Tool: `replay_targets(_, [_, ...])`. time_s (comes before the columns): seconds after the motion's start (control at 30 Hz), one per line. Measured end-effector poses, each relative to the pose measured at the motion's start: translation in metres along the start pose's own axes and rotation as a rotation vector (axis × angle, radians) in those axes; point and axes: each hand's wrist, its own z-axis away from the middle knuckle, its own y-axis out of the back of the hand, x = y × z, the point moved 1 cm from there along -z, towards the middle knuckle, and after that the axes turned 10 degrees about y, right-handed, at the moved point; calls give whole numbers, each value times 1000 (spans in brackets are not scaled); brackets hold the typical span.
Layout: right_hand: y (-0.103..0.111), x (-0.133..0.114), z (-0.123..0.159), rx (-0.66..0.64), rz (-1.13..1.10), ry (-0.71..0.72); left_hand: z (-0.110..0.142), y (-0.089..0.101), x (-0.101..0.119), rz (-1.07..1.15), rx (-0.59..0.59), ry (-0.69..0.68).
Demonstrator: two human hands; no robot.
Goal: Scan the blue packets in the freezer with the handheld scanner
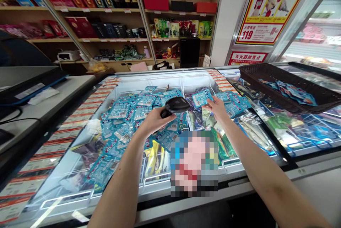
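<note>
The person is standing at a long freezer (170, 74) in a shop, and both arms are reaching over it. The left hand (153, 121) is holding a black barcode scanner (176, 106), and its fingers are wrapping closely around the handle. The head of the scanner is pointing forward and to the right, toward the right hand (216, 109). The right hand is raised near the scanner but is not touching it. Its fingers are pinching one blue packet (201, 97), and this packet is standing up between the scanner and the far side of the freezer. The exact finger position behind the packet is partly hard to see, so I cannot tell how tightly it is being pressed.

Many more blue packets (125, 114) are lying in a loose pile inside the freezer, below the hands. A dark plastic basket (266, 73) is resting on the right side of the freezer, and a smaller group of blue packets (293, 94) is lying in it. So far, the pile in the freezer is looking much bigger than the group in the basket. Part of the freezer's front area is blurred. A counter (39, 93) is standing on the left.
</note>
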Motion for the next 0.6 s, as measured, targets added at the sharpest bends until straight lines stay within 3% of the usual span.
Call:
replay_targets(0.23, [1,1,-1,76,92,74,-1,1,-3,68,65,17])
replay_targets(0.43, [27,-21,-6,230,577,302,-2,6,-4,49,134,5])
replay_targets(0.6, [56,-29,-10,282,955,298,0,6,-2,58,157,7])
